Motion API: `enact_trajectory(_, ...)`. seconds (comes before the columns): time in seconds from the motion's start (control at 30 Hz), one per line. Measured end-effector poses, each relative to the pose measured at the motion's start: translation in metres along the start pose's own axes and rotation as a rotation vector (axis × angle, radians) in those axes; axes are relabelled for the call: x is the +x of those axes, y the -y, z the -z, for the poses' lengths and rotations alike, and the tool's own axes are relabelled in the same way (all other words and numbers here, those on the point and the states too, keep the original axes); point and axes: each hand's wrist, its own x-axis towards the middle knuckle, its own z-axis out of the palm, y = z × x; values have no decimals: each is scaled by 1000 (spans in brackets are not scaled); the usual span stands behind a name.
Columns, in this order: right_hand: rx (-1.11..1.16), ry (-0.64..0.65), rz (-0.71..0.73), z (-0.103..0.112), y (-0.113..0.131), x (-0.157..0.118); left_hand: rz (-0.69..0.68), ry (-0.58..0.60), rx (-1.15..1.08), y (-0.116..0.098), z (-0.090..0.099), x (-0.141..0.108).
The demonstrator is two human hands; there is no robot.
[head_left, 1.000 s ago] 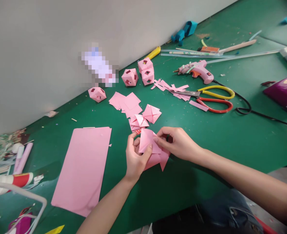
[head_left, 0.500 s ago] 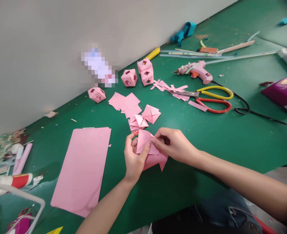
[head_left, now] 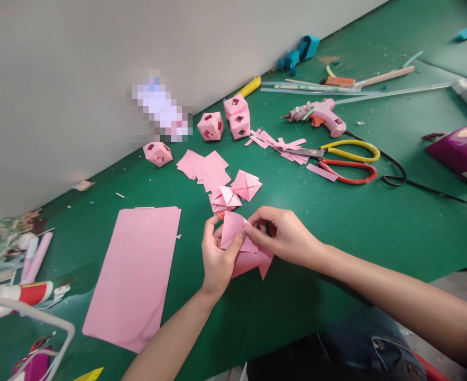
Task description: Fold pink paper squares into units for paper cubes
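Between my two hands is a folded pink paper piece [head_left: 253,262] with pointed flaps, one of them sticking out at the lower right. My left hand [head_left: 219,256] is closed around its left side, thumb pressed on the front. The fingers of my right hand [head_left: 278,233] pinch its upper right edge. Part of the fold is hidden behind my fingers. Just beyond lie folded pink paper squares [head_left: 246,185] and a loose pile of flat pink squares [head_left: 213,166]. A large pink sheet [head_left: 134,275] rests left of my left hand.
Finished-looking pink paper polyhedra [head_left: 210,127] stand near the wall. Scissors [head_left: 352,159] lie among pink paper strips [head_left: 284,145]. Behind them is a pink glue gun [head_left: 320,116] with a black cord. A yellow cutter [head_left: 249,86] sits by the wall; a white tube frame [head_left: 66,328] is lower left.
Both hands keep their hold on the folded paper. Its upper flap has tilted very slightly to the left; otherwise the scene looks the same.
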Motion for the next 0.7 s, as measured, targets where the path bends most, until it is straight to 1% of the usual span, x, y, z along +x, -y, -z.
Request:
enact_trajectory(0.17, 80, 11, -37, 3, 3, 4, -10, -3, 12, 1, 0, -1)
enact_trajectory(0.3, 104, 19, -56, 4, 4, 4, -19, 21, 32, 0, 1, -1)
enact_trajectory(0.57, 63, -15, -35, 2, 2, 4, -19, 22, 31, -2, -1, -1)
enact_trajectory(0.7, 13, -29, 40, 3, 1, 6, -14, 20, 10, -2, -1, -2)
